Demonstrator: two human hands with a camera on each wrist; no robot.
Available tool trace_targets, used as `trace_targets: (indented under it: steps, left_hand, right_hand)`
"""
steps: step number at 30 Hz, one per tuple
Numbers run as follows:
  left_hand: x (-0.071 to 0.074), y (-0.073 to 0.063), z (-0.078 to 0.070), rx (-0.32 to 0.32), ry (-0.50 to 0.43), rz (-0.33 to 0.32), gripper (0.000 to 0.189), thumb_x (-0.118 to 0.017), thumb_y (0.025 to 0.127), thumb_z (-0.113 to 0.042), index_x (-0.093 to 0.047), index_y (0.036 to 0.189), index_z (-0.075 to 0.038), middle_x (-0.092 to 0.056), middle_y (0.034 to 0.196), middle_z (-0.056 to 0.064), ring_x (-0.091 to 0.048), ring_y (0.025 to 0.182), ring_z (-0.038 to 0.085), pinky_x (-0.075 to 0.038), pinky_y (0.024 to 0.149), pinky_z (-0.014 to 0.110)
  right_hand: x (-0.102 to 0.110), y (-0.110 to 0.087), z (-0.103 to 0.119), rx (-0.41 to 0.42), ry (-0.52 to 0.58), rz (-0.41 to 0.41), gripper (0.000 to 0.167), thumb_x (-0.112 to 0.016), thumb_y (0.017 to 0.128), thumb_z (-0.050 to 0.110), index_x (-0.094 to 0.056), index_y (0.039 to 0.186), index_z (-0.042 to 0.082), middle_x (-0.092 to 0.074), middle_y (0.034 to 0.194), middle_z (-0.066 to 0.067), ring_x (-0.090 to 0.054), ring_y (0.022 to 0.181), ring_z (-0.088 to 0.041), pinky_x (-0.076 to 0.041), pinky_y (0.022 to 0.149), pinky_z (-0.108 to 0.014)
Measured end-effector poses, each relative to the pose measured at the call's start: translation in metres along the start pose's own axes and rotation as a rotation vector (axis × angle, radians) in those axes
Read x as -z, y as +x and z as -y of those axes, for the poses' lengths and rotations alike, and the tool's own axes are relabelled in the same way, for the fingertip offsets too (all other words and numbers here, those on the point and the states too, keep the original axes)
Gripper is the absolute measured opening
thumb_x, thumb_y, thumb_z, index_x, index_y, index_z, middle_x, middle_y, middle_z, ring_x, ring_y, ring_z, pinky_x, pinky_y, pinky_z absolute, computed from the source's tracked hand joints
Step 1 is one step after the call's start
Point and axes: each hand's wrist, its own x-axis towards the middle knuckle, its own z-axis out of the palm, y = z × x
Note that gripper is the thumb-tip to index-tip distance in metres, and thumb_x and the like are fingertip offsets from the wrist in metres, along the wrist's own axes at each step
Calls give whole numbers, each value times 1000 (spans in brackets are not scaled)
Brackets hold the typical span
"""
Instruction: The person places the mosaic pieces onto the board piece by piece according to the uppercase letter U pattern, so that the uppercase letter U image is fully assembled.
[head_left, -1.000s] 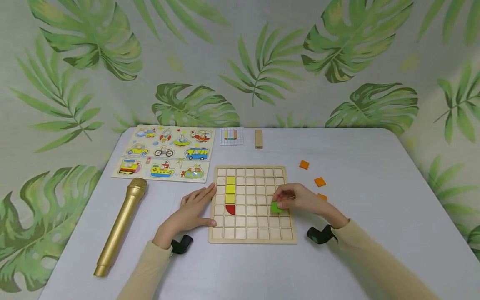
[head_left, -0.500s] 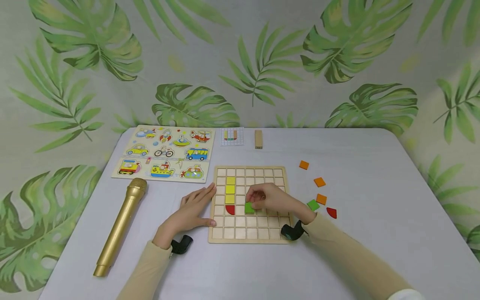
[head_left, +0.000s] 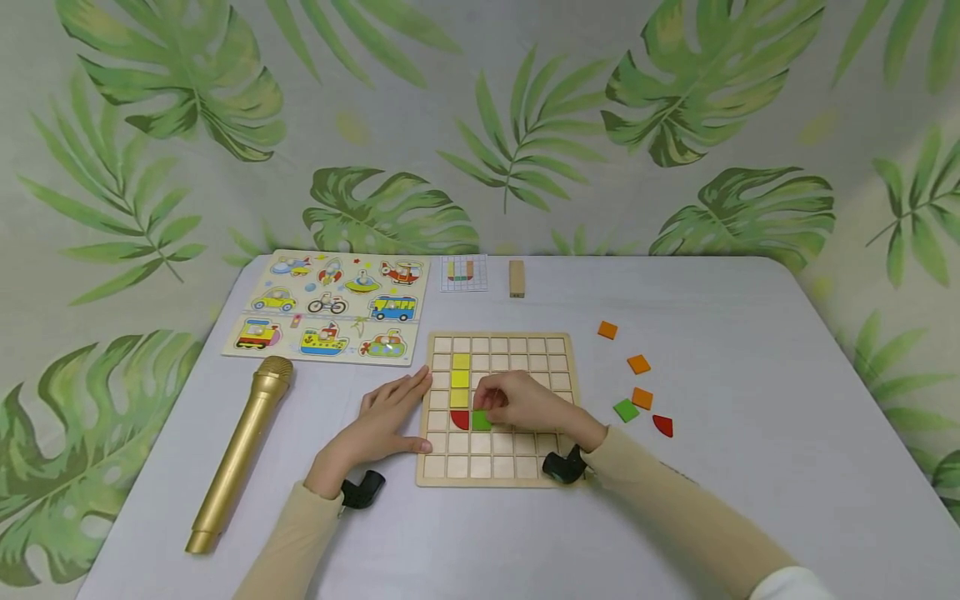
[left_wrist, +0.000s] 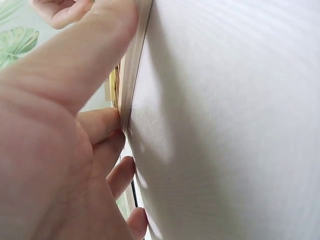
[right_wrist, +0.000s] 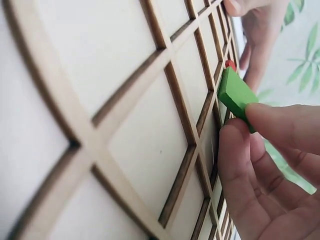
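Note:
A wooden grid board [head_left: 504,482] lies in the middle of the table. My right hand [head_left: 517,400] pinches a green square tile [right_wrist: 237,92] between thumb and fingers, low over the cell just right of a red quarter-circle tile [head_left: 460,419]. In the right wrist view the green tile is tilted, one edge at the grid ridges. Yellow square tiles [head_left: 461,379] fill a column above the red one. My left hand [head_left: 390,421] rests against the board's left edge, its fingers extended; the left wrist view has its thumb [left_wrist: 107,35] on the board's side.
Right of the board lie several orange square tiles [head_left: 638,364], a green tile [head_left: 626,410] and a red quarter-circle [head_left: 663,426]. A pattern card [head_left: 463,273] and a wooden block [head_left: 517,279] sit behind. A vehicle puzzle [head_left: 326,308] and gold microphone [head_left: 238,458] are at left.
My right hand has carried the green tile leftward across the board to beside the red quarter-circle. The loose green and red tiles on the right came into view. My left hand stays still.

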Motion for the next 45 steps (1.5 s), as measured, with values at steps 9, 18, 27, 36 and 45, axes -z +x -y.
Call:
trace_targets:
  steps: [9,18,27,36,45]
  left_hand:
    - [0,0,1,-3,5,-2,97,-76,79,-38,-23,151,-1,-14,158,12,-16,140,38,-14,103,57]
    - [1,1,0,0,11,-1,97,-76,79,-38,-23,151,-1,-14,158,12,-16,139,38,-14,103,56]
    - [-1,2,3,2,8,8,98,-75,79,-40,-22,151,-2,-13,159,10,-13,141,37,-13,103,57]
    - [-1,2,3,-2,10,9,98,-75,79,-39,-21,151,-2,-12,159,10,-13,141,37,-12,103,57]
    - [-1,1,3,7,10,12,98,-75,79,-40,-21,152,-2,-11,159,10,-13,141,37,-12,103,58]
  right_hand:
    - [-3,3,4,-15,-105,0,15,-65,81,-6,-66,85,8,-58,74,6,-51,68,-8,-45,64,-24]
    - [-4,2,4,-7,-107,-6,16,-65,79,-6,-68,89,5,-62,80,-4,-52,72,-11,-45,67,-25]
    - [9,-9,-8,-93,168,-9,12,-66,86,0,-66,98,2,-66,90,-3,-60,79,-15,-50,71,-28]
    - [36,-38,-33,-134,362,-23,20,-66,90,7,-64,106,-5,-65,100,-15,-61,88,-22,-49,78,-27]
    - [62,-78,-52,-231,467,-107,26,-66,91,11,-61,112,-4,-65,109,-21,-62,91,-28,-51,76,-32]
